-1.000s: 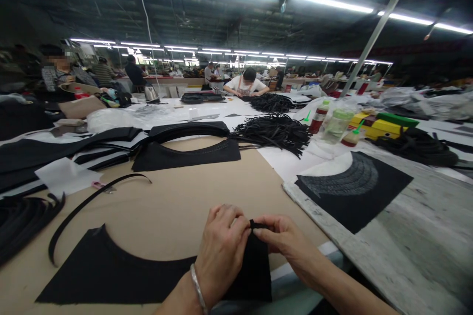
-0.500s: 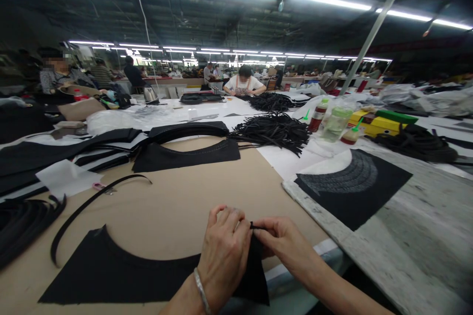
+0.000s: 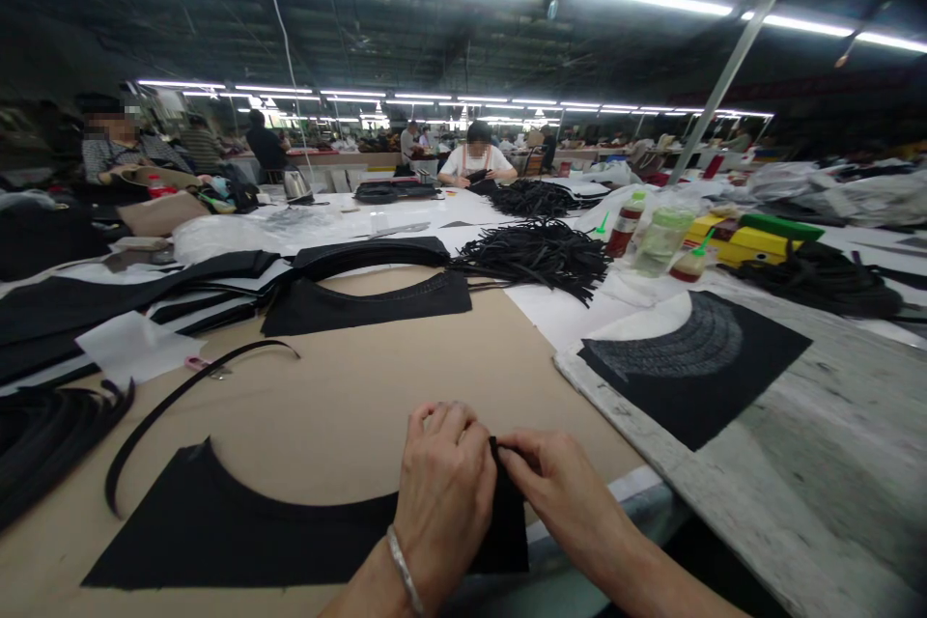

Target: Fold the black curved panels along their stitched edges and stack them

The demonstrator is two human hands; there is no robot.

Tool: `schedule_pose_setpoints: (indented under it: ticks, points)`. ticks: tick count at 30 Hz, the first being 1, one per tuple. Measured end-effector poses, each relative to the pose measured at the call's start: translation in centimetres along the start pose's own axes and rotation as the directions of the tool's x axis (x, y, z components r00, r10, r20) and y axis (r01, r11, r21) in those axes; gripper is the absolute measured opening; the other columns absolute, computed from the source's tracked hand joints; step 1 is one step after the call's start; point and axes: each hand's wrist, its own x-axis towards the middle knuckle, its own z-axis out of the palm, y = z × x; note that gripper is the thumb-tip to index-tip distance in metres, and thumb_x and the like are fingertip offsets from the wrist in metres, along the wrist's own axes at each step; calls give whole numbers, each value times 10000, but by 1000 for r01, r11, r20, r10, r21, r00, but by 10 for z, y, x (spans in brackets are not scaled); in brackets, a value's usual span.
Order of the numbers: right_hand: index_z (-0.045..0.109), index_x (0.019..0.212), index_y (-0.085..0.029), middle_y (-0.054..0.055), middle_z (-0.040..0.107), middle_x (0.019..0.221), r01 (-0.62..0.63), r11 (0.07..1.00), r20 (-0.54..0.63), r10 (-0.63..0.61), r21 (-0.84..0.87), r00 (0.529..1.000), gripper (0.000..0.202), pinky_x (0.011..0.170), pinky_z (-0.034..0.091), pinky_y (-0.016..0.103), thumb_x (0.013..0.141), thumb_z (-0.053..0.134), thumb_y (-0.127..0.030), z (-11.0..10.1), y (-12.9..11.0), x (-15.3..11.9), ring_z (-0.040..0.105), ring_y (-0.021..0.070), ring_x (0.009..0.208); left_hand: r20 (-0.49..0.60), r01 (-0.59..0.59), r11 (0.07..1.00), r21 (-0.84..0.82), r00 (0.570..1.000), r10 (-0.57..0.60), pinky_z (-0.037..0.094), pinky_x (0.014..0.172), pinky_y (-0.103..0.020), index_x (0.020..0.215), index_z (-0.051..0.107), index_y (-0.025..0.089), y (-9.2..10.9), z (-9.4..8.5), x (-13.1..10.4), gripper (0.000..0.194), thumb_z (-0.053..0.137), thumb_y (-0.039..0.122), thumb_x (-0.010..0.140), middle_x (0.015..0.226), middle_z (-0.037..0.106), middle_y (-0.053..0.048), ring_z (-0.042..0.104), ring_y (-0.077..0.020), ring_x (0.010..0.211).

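Note:
A black curved fabric piece (image 3: 267, 541) lies at the table's near edge, its concave side facing away from me. My left hand (image 3: 445, 483), with a bracelet at the wrist, rests over its right part, fingers curled and pressed together at the edge. Just beside it, my right hand (image 3: 561, 478) pinches the upper right corner of the same piece between thumb and forefinger. The fingertips of both hands are partly hidden, as is the fabric beneath my left hand. A narrow black strip (image 3: 163, 415) curves on the table to the left.
Stacked black curved pieces (image 3: 369, 256) and a heap of black strips (image 3: 540, 256) lie beyond my hands. Pink-handled snips (image 3: 199, 364) sit to the left. On the right are a grey slab (image 3: 818, 463) with a chalky black sheet (image 3: 724, 367), bottles and a yellow box (image 3: 753, 241).
My right fingers have shifted slightly at the fabric's corner, and the right end of the piece hangs a little differently. Across the table, a co-worker now holds up something dark.

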Motion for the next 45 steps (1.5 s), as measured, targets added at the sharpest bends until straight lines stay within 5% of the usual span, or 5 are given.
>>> schedule_pose_setpoints:
  ticks: [4, 8, 15, 33, 45]
  points:
    - [657, 667, -158, 15, 598, 592, -57, 998, -12, 57, -2, 998, 274, 521, 344, 233, 800, 440, -259, 2, 7, 0, 524, 140, 572, 44, 109, 993, -55, 993, -107, 395, 805, -372, 725, 568, 181, -3, -12, 13, 158, 506, 61, 807, 803, 568, -16, 515, -188, 823]
    - [649, 687, -142, -6, 523, 565, -162, 947, 54, 153, 277, 987, 262, 470, 351, 218, 765, 477, -324, 5, 14, 3, 464, 120, 525, 54, 75, 995, -70, 996, -72, 396, 794, -362, 782, 569, 186, -2, -17, 15, 161, 475, 71, 842, 872, 569, -24, 505, -192, 858]
    - [637, 682, -129, -23, 480, 560, -238, 849, 131, 199, 472, 971, 269, 462, 377, 208, 720, 542, -378, 8, 23, 6, 427, 97, 503, 126, 77, 995, -57, 990, -69, 393, 793, -382, 782, 559, 180, 4, -2, 1, 152, 488, 60, 839, 871, 568, -31, 497, -209, 867]
    - [589, 645, -164, 14, 591, 615, -71, 995, 45, 68, 72, 997, 289, 527, 362, 222, 823, 401, -292, 4, 9, -6, 516, 135, 583, 142, 119, 992, 34, 982, -123, 398, 842, -429, 809, 626, 175, 17, 5, -9, 213, 444, 74, 855, 874, 581, -57, 522, -220, 870]
    - [627, 669, -160, 20, 622, 632, -45, 997, 27, 44, 56, 999, 305, 535, 370, 219, 842, 398, -262, 5, 10, -10, 542, 139, 601, 91, 167, 986, 16, 982, -167, 404, 794, -384, 708, 597, 188, 20, 10, -9, 202, 484, 65, 821, 816, 574, -34, 521, -212, 854]
